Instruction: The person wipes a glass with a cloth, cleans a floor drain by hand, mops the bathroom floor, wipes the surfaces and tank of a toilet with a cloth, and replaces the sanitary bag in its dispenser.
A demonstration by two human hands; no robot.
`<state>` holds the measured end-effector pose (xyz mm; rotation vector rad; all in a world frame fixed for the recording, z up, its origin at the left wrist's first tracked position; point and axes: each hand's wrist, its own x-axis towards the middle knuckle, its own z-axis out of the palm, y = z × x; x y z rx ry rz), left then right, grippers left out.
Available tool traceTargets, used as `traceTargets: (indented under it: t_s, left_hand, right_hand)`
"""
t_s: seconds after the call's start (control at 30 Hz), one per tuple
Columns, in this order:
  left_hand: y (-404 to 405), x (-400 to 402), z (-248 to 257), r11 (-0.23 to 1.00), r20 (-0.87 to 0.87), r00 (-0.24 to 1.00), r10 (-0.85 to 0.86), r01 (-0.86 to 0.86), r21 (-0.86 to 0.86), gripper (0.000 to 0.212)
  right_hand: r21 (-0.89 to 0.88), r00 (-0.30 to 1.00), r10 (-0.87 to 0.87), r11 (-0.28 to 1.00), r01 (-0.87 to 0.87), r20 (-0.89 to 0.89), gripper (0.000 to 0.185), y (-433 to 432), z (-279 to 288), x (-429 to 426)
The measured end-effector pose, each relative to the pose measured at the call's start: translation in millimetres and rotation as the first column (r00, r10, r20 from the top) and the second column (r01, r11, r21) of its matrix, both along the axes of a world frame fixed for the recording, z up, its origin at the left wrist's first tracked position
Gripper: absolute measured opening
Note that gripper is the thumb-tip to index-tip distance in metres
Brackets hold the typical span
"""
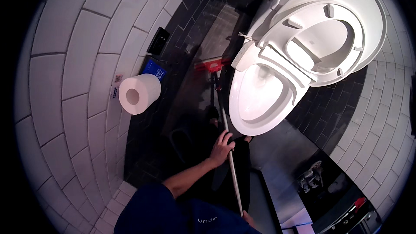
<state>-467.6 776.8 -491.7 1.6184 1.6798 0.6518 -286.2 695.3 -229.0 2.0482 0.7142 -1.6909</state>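
A long pale pole point(236, 182) runs from near my body down to a wide red floor-tool head point(213, 66), a squeegee or brush, on the dark wet-looking floor. My left hand point(221, 149) is around the middle of the pole, just short of the toilet's front rim. Close to my body, my right hand point(248, 219) holds the pole's upper end and is partly hidden by my blue shirt. The tool head lies left of a white toilet point(240, 117), whose seat point(352, 39) and lid point(373, 26) are raised.
A toilet paper roll point(148, 92) sticks out from the white-tiled left wall point(81, 81). Behind it are a blue packet point(154, 70) and a black wall plate point(158, 41). Dark tiles point(328, 110) line the lower walls. At lower right is a dark glossy surface point(338, 185) with reflections.
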Motion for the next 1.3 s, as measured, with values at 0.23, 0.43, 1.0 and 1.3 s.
traceTargets:
  t_s: [0.23,0.43,1.0,1.3]
  left_hand:
    - [17,-2,6,0.876,-0.084,0.872,-0.482,0.478,-0.066,0.03]
    - [-16,27,13,0.767,-0.125,0.757,-0.642,0.63,-0.121,0.027]
    - [-33,274,18,0.835,-0.223,0.817,-0.532,0.461,-0.301,0.027]
    - [-53,464,17,0.918,-0.085,0.936,-0.341,0.312,-0.245,0.03]
  right_hand:
    - [-0.154,0.962,-0.259,0.958,0.244,-0.086,0.024,-17,0,10]
    - [-0.196,0.978,-0.194,0.965,0.177,-0.074,0.024,-23,19,59]
    - [-0.483,0.966,-0.228,0.864,0.141,-0.125,0.024,34,-19,393]
    - [-0.36,0.977,-0.006,0.93,-0.072,-0.212,0.028,73,39,535]
